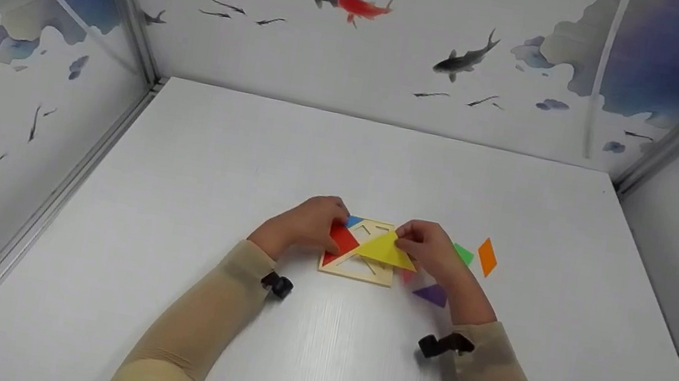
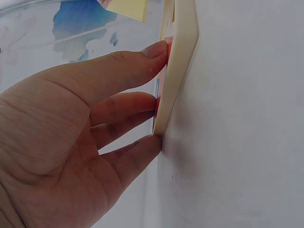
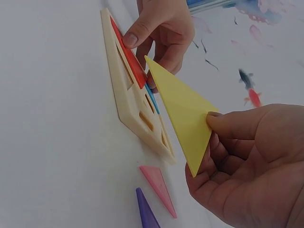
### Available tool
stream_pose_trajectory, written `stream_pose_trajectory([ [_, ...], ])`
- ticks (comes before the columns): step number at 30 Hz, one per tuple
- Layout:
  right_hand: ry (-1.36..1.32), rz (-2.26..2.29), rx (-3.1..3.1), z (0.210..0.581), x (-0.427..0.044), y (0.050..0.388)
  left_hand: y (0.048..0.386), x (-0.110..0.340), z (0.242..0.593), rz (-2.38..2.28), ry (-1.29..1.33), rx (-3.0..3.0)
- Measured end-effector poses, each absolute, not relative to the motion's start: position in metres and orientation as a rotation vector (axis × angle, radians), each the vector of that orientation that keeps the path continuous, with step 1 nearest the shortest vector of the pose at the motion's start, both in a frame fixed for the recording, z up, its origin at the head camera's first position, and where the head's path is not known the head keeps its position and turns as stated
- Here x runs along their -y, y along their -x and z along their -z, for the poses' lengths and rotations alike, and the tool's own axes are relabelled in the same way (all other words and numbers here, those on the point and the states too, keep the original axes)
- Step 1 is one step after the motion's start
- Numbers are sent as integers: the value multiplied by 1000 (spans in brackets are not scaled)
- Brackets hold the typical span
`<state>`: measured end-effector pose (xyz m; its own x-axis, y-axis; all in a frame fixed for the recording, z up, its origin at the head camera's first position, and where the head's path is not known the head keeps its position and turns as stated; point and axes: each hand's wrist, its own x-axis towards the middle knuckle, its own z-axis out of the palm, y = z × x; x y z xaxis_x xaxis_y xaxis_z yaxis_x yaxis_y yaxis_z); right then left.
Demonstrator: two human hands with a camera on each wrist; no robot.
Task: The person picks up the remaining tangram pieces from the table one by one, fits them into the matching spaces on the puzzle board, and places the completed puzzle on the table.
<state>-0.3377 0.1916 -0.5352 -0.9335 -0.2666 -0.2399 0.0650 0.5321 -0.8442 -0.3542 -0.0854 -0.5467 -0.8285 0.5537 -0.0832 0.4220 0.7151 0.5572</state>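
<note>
My right hand (image 1: 436, 251) pinches a yellow triangle tangram piece (image 1: 386, 252) at one edge, raised and tilted over a wooden tangram tray (image 1: 359, 277). In the right wrist view, the thumb lies on the yellow face and the fingers are behind it. My left hand (image 1: 309, 221) is at the tray's left side. Its thumb and fingertips rest on a red triangle piece (image 3: 129, 54) lying in the tray, and the lowest finger touches the tray's edge (image 2: 178, 71) in the left wrist view. Part of a blue piece (image 1: 354, 221) shows beside the red one.
Right of the tray lie a pink piece (image 3: 159, 187), a purple triangle (image 1: 432, 294), a partly hidden green piece (image 1: 464, 253) and an orange parallelogram (image 1: 487, 257). They lie on a white table (image 1: 236, 146) enclosed by panels printed with fish.
</note>
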Motion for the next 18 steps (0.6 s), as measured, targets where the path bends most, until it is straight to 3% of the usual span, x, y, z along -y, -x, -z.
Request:
stream_pose_trajectory([
  [18, 218, 1374, -2420, 538, -193, 339, 353, 86, 546, -783, -751, -2673],
])
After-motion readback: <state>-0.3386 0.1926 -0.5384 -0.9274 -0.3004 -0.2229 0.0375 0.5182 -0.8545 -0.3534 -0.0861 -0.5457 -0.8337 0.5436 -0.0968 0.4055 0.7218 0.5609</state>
